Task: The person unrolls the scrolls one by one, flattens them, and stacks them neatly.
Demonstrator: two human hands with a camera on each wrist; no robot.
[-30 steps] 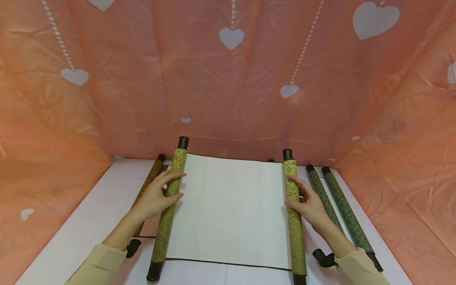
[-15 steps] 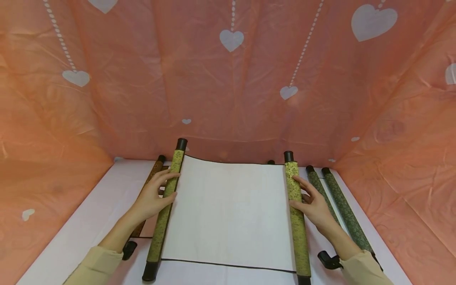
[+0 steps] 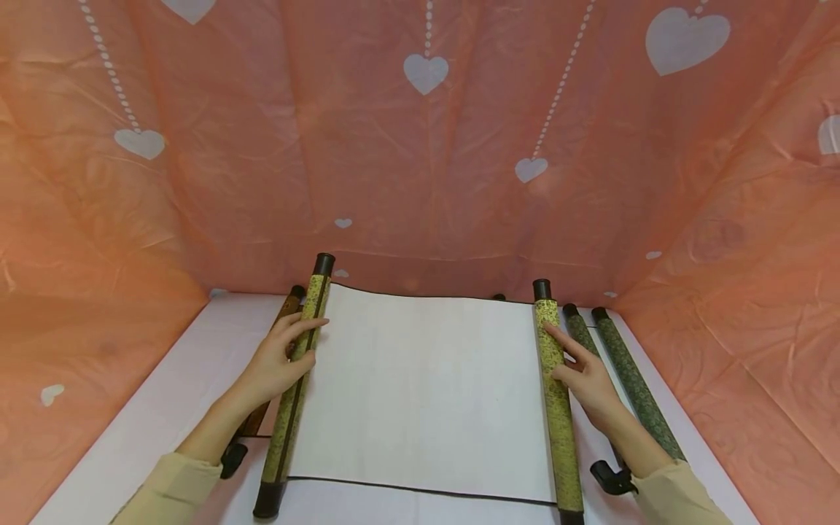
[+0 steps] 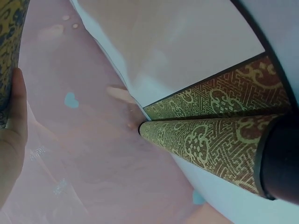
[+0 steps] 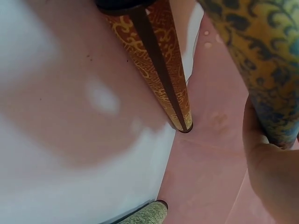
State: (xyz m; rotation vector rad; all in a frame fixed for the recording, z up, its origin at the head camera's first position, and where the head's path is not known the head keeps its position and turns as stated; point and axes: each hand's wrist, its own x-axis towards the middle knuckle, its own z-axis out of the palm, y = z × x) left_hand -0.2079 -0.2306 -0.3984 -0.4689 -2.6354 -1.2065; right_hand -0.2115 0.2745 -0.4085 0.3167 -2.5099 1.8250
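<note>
A hanging scroll lies part unrolled between my hands, its blank white paper (image 3: 420,394) edged in black at top and bottom. With thumb and fingers around it, my left hand (image 3: 272,364) grips the left roller (image 3: 285,430), yellow-green patterned with black end caps. The matching right roller (image 3: 561,423) is gripped by my right hand (image 3: 590,383). Both rollers look tilted, far ends raised. At the left edge of the left wrist view, the thumb lies against the patterned roller (image 4: 10,42). In the right wrist view my hand holds the other roller (image 5: 264,60).
Behind my left hand lies a brown patterned scroll (image 4: 201,144), partly covered in the head view. A second scroll with dark green rollers (image 3: 636,386) lies at the right on the white tabletop (image 3: 407,507). An orange heart-print curtain (image 3: 420,160) encloses the back and sides.
The two rollers have moved apart, the left one leftward and the right one rightward. More white paper shows between them. Both hands have kept their grip.
</note>
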